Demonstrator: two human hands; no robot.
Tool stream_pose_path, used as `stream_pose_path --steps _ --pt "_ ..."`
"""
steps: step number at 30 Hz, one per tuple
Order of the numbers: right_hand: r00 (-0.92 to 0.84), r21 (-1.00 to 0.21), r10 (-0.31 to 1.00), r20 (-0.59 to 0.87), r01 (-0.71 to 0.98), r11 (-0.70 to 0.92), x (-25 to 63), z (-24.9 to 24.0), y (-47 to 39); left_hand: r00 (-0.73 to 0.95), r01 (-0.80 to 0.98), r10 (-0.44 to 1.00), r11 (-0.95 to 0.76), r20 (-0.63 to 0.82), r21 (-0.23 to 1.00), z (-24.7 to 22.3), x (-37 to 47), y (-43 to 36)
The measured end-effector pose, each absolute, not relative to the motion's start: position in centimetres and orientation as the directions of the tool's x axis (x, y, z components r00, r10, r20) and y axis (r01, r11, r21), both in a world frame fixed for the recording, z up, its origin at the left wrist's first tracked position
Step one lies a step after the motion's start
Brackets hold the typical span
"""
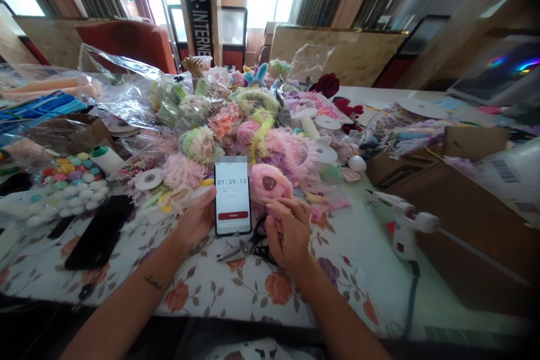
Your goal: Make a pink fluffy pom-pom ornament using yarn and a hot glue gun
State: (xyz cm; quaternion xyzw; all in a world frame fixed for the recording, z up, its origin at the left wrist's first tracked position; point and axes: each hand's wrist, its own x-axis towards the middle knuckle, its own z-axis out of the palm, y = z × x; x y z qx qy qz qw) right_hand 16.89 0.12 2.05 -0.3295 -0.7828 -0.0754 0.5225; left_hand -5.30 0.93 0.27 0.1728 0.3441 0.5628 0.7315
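My left hand is closed on a smartphone, held upright with its lit screen facing me and large timer digits reading 01:39:13. To the right of the phone hovers my right hand, fingers loosely bent and apart, holding nothing that I can see. Dark-handled scissors lie below the phone, their handles partly hidden by my right hand. Behind that hand sits a fluffy pink ball with a brown heart-shaped piece on it.
A heap of colourful yarn and clear plastic spreads across the flowered tablecloth. On the left are a black phone and bagged pom-poms. A white glue gun and a cardboard box stand to the right.
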Motion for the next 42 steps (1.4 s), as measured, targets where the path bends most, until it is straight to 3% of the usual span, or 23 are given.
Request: stream_pose_path --steps 7,20,27,34,42 --pt "-0.223 -0.250 0.451 0.864 0.588 0.769 16.8 1.8 0.1 0.043 -0.642 0.966 0.223 -0.256 0.734 1.1 -5.8 1.1" --pt "-0.198 -0.277 0.477 0.857 0.602 0.749 16.8 1.4 0.3 -0.036 -0.651 0.949 0.217 -0.314 0.728 1.7 -6.3 1.6" --pt "-0.196 -0.285 0.490 0.849 0.612 0.738 16.9 1.3 0.3 -0.237 -0.536 0.886 0.224 -0.399 0.814 4.6 -9.1 -1.2" --pt "-0.213 -0.291 0.490 0.845 0.585 0.757 16.7 1.1 0.1 -0.537 -0.549 0.727 0.085 -0.429 0.832 5.3 -14.3 -4.7" --pt "-0.184 -0.321 0.524 0.832 0.611 0.724 16.8 0.5 0.3 -0.606 -0.394 0.704 0.141 -0.372 0.908 5.2 -19.6 -4.2"
